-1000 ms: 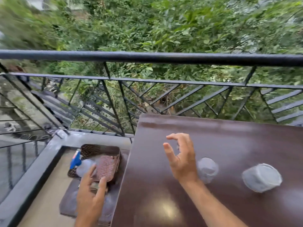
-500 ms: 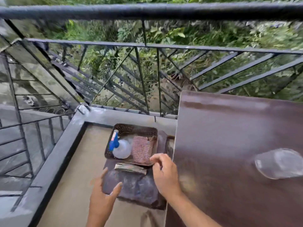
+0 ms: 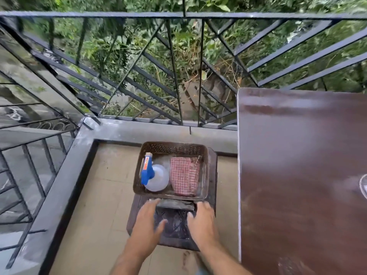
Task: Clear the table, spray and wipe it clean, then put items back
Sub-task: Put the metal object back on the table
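**Both hands on the small packet, with the basket right behind it**

Nearest to me, the left hand (image 3: 150,219) and the right hand (image 3: 200,220) come down on either side of a flat dark grey packet (image 3: 175,205) that lies on a low dark brown stool (image 3: 212,175) on the balcony floor. Both hands are spread, fingers loose, bracketing the packet and the crumpled black plastic (image 3: 172,225) beneath it; neither is closed on anything, though the fingertips look to be touching the packet's ends. I cannot make out what the packet is.

Just beyond the packet, touching or nearly touching it, sits a brown woven plastic basket (image 3: 174,148) on the same stool. Inside it, on the left, lies a translucent spray bottle with a blue trigger head (image 3: 154,176), and beside it on the right a folded red-and-white checked cloth (image 3: 184,175).

The risk here, as I judge it: the stool is crowded, so a push forward on the packet could shove the basket toward the far edge. The plastic looks slippery, and a loose two-sided hold may let the packet slide out.

To the right stands the dark brown glossy counter (image 3: 297,165), with the rim of a clear plastic container (image 3: 363,185) just showing at the edge; it is not yet cleared. Farthest off is the black metal railing (image 3: 178,14), then greenery.
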A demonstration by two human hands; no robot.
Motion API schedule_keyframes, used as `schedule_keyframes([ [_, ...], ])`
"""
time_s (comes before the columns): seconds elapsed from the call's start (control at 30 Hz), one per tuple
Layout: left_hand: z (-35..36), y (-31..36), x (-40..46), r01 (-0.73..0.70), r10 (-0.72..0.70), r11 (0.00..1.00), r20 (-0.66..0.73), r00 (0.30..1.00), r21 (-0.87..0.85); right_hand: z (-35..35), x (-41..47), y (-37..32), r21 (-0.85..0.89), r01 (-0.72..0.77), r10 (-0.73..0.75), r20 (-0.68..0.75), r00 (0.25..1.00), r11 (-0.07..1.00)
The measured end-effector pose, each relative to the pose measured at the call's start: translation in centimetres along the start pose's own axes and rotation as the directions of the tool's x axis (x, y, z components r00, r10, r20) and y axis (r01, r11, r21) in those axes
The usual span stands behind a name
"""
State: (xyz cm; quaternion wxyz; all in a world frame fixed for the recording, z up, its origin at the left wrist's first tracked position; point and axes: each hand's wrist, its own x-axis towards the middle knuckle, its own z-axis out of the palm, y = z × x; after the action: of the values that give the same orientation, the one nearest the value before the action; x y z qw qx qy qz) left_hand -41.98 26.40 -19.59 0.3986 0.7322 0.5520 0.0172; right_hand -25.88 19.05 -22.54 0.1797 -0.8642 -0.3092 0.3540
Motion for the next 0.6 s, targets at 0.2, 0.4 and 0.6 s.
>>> schedule_keyframes([
  [0.2, 0.6, -1.5, 1.7, 0.043, -0.042, 0.999, -0.038, 0.998, 0.015, 2.0, 0.8, 0.3, -0.056, 0.043, -0.043, 0.0, 0.999, 0.998],
  [0.4, 1.5, -1.9, 2.8, 0.083, -0.08, 0.996, -0.067, 0.995, 0.041, 2.4, 1.1, 0.5, -0.084, 0.137, -0.137, 0.008, 0.991, 0.987],
  [0.6, 1.4, -1.6, 2.2, 0.078, -0.076, 0.997, -0.091, 0.993, 0.016, 1.6, 0.9, 0.2, -0.03, 0.239, -0.235, 0.099, 0.967, 0.971],
])
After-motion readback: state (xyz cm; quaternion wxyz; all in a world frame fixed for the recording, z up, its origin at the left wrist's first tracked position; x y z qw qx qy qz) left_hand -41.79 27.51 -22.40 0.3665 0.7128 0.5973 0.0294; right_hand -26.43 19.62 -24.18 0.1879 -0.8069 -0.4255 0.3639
